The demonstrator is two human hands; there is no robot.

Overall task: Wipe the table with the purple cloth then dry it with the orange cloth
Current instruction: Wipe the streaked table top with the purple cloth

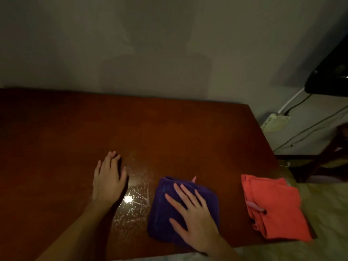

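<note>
A folded purple cloth [162,210] lies on the brown wooden table [169,129] near its front edge. My right hand [192,215] presses flat on the cloth with straight, spread fingers. To the left, my left hand [109,178] rests flat on the bare tabletop, fingers straight. A folded orange cloth [275,206] lies at the table's front right corner, apart from both hands. Between my hands the wood shows a shiny streaked patch [133,200] with a light reflection.
A grey wall runs behind the table. Past the table's right edge are a white power strip [275,122] with cables, a dark object [327,80] up high and a dark wooden frame [327,157] on the floor.
</note>
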